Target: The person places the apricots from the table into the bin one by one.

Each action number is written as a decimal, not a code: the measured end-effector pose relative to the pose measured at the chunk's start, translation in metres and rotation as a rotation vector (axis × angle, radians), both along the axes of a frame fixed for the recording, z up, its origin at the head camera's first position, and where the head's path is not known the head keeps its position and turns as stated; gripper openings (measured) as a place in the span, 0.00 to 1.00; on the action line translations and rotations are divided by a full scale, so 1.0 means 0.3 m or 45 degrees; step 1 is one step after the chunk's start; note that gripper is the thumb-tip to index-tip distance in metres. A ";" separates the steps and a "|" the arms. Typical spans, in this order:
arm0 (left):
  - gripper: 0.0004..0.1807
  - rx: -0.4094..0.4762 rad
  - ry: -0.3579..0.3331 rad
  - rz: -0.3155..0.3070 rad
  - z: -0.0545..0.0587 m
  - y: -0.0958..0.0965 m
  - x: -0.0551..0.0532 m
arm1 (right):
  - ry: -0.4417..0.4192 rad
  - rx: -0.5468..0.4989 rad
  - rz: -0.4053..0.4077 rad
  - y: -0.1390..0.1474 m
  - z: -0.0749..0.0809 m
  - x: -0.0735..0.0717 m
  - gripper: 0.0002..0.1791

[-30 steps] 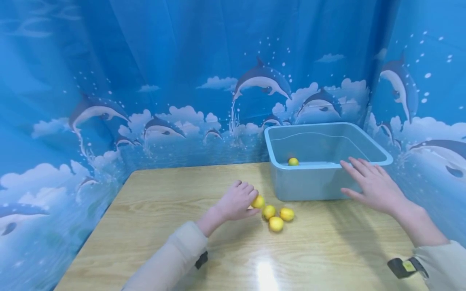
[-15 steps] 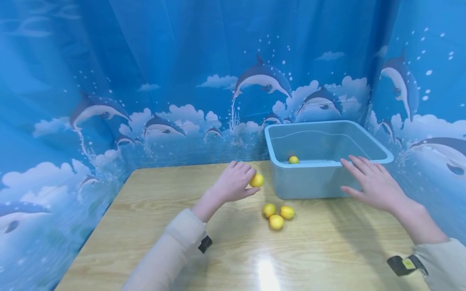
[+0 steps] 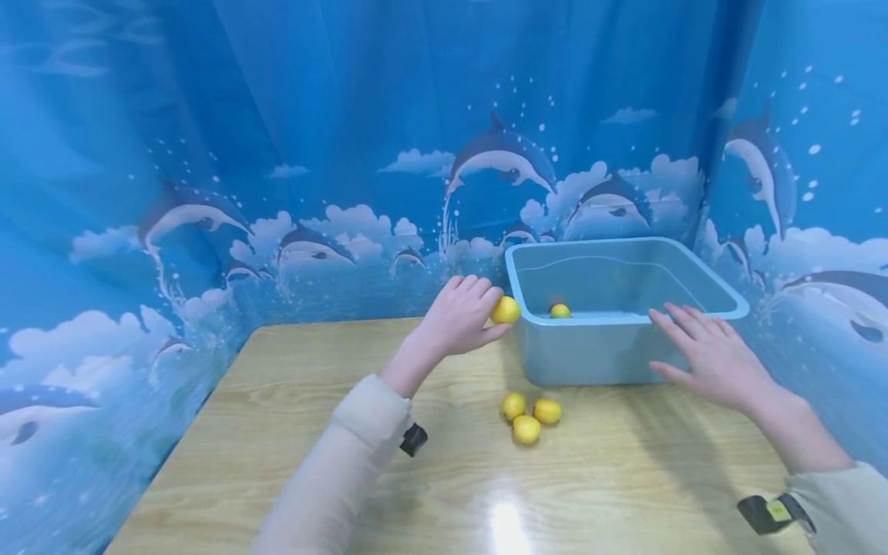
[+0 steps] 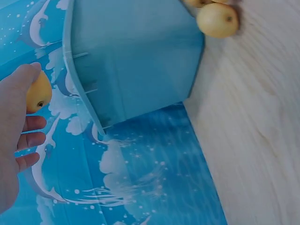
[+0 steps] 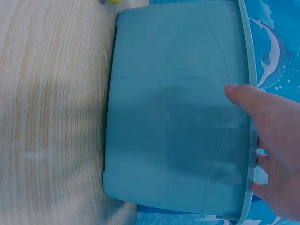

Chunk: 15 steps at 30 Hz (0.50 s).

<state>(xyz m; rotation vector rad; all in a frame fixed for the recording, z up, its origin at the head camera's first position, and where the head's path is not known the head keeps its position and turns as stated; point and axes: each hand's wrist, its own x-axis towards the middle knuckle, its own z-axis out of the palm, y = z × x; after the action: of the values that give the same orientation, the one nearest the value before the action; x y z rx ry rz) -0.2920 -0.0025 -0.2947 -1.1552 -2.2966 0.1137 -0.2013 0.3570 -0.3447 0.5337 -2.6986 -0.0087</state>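
My left hand [image 3: 461, 317] pinches a yellow lemon [image 3: 506, 310] between thumb and fingers, raised at the left corner of the light-blue plastic bin [image 3: 590, 351]. In the left wrist view the lemon [image 4: 39, 93] has a dark spot at its end, and the other fingers are spread loosely. One lemon [image 3: 560, 311] lies inside the bin, partly hidden by the front wall. A group of three lemons [image 3: 526, 429] rests on the table before the bin. My right hand [image 3: 718, 358], fingers extended, is at the bin's front right rim; whether it touches is unclear.
The bin stands at the back right of the wooden table [image 3: 291, 416]. Blue dolphin-printed curtains [image 3: 361, 154] close in the back and both sides. A black strap device [image 3: 766, 512] sits on the right wrist, and another [image 3: 414, 439] on the left.
My left hand has lifted one lemon away from the group on the table and carried it up and rightward to the bin's left rim. The right hand has stayed nearly still.
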 end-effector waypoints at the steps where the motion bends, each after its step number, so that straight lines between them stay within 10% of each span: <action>1: 0.22 0.006 -0.001 -0.005 0.005 0.008 -0.003 | 0.001 -0.001 -0.001 0.000 -0.001 0.001 0.44; 15: 0.24 -0.045 -0.082 0.096 0.074 0.131 -0.040 | 0.028 -0.003 0.015 -0.003 0.001 0.004 0.44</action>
<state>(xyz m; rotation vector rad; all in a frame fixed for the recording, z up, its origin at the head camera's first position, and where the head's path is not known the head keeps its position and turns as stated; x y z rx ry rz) -0.3040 0.0368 -0.2724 -1.1043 -2.4048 0.1477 -0.2002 0.3562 -0.3445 0.5459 -2.6737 -0.0079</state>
